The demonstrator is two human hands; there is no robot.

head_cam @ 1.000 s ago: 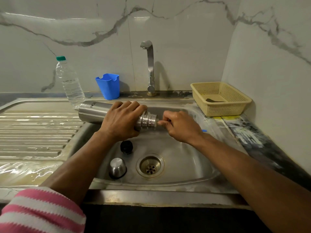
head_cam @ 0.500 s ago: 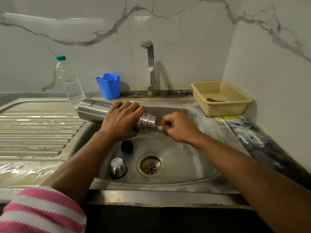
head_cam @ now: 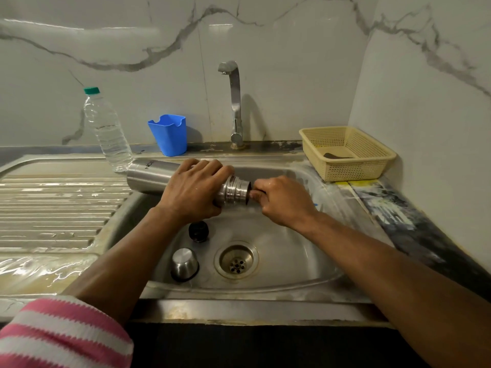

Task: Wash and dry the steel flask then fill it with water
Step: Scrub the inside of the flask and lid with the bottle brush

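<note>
While left hand (head_cam: 195, 191) grips cylindrical steel flask (head_cam: 151, 176) sideways over steel sink (head_cam: 292, 261), right hand (head_cam: 281, 200), fingers bunched, works at open mouth: washing step. Next probably rinse; tap (head_cam: 233, 102) dry.

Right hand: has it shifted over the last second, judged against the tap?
Hardly. The right hand remains at the flask mouth, right of and below the tap, its fingertips now slightly closer to the opening.

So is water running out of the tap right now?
No, the tap shows no stream under its spout, while the left hand holds the steel flask sideways over the sink.
</note>
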